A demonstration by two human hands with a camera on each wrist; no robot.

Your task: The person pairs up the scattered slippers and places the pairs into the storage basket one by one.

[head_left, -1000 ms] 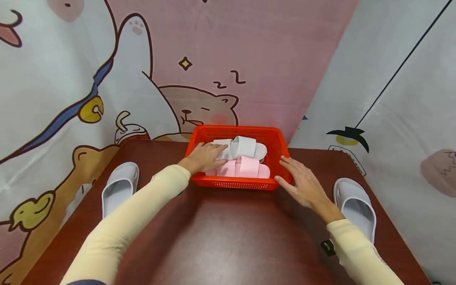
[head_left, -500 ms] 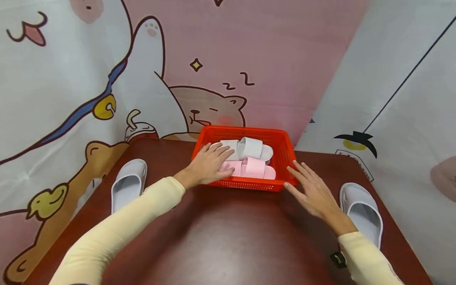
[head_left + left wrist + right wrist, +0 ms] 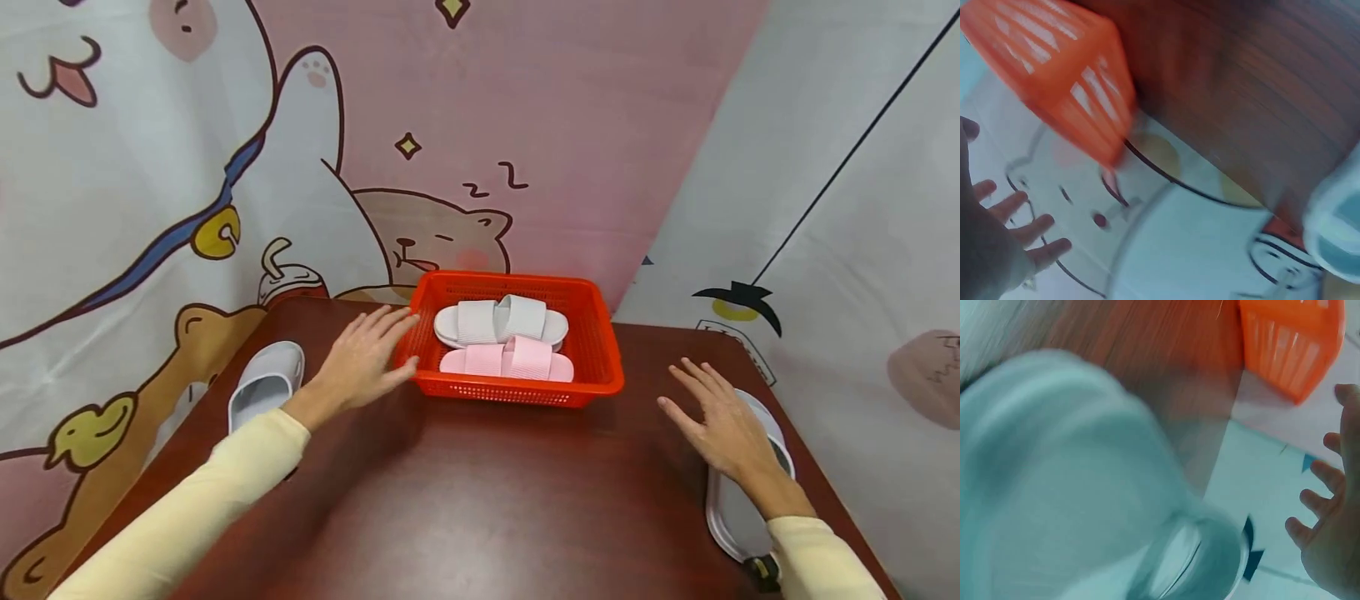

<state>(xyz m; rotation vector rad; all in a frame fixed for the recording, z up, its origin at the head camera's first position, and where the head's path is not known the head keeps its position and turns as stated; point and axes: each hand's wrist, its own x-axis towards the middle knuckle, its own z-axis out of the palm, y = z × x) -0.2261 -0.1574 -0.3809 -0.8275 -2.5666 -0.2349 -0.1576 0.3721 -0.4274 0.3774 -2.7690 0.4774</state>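
Observation:
A red basket (image 3: 597,367) stands at the back middle of the brown table (image 3: 480,492). Inside it lie a white slipper (image 3: 500,321) and a pink slipper (image 3: 507,361). My left hand (image 3: 362,363) hovers open just left of the basket, fingers spread. My right hand (image 3: 720,423) is open over the near end of a grey slipper (image 3: 738,517) at the table's right edge. Another grey slipper (image 3: 266,383) lies at the left edge. Both wrist views are blurred; the basket (image 3: 1066,81) and my left hand (image 3: 997,237) show in one, the basket (image 3: 1291,344) and a grey slipper (image 3: 1072,487) in the other.
Cartoon-printed curtains hang close behind and on both sides of the table. A small dark object (image 3: 761,568) lies by my right sleeve at the table's right edge.
My left hand has come out of the basket and moved left. My right hand has left the basket's right corner and moved right over the grey slipper.

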